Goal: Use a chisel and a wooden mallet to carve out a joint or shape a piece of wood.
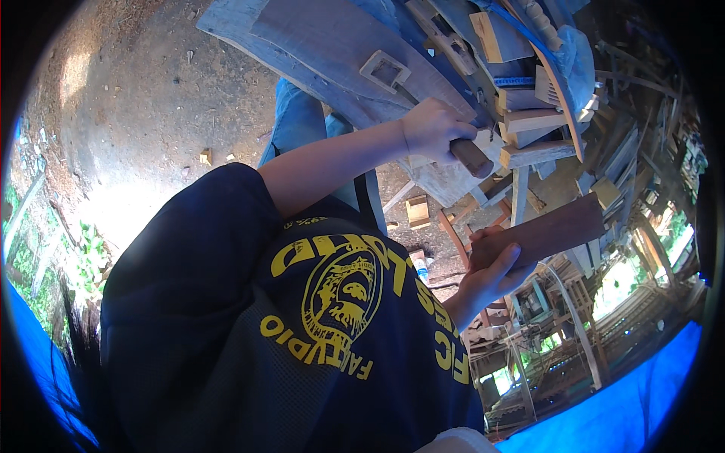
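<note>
Here, in the head view, our left hand [439, 130] grips a brown block [473, 158] near the cluttered bench [317, 41]; our right hand [495, 278] grasps a dark board [550, 233], nearer and right. Both are lifted, apart; what remains, we cannot tell.

Two bare hands [436, 130], one flat brown board [547, 232], one dark wooden block [473, 158], one square frame [396, 61] and one printed dark shirt [302, 332] are counted.
</note>
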A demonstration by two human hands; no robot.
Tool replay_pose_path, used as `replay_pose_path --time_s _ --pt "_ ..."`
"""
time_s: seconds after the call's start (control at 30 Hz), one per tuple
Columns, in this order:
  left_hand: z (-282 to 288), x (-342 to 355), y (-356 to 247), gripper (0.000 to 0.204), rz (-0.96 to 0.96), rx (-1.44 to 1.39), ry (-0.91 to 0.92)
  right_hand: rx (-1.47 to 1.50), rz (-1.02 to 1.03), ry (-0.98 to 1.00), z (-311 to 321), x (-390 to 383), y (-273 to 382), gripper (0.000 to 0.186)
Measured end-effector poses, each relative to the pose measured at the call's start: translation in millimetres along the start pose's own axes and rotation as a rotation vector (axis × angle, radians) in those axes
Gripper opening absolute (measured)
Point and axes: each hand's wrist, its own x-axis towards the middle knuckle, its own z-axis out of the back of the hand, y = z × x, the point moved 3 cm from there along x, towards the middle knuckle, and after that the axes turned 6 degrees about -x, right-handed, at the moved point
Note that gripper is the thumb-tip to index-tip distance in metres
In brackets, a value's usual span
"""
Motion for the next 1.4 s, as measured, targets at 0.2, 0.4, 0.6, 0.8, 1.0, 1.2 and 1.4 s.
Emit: replay_pose_path --time_s 0.2,0.4,0.6,0.8,1.0,1.2,1.4 --pt "1.1 1.5 3.6 0.026 0.014 -0.002 -0.018 -0.013 0.011 -0.018 1.5 5.2 -3.0 0.066" --pt "-1.2 2.0 2.1 0.027 0.018 0.013 -0.003 -0.026 -0.012 -0.009 2.8 9.0 -8.2 0.066" --pt "-0.4 0.7 -1.1 0.026 0.005 0.007 -0.023 -0.005 -0.016 0.017 1.6 12.5 -8.6 0.067" --pt "0.0 -1.0 -1.8 0.025 -0.004 0.004 -0.03 -0.003 -0.029 0.009 0.3 9.5 -15.1 0.066" --pt "-0.7 2.2 -1.7 0.023 0.004 -0.006 -0.046 0.024 0.172 -0.008 18.4 7.9 -5.8 0.053" --pt "3.1 6.4 0.9 0.022 0.017 -0.054 -0.078 0.477 -0.002 -0.419 9.0 -6.1 -11.0 0.025" --pt "10.2 7.2 7.5 0.021 -0.018 -0.014 -0.032 -0.531 0.068 -0.022 -19.3 -8.2 -2.9 0.058"
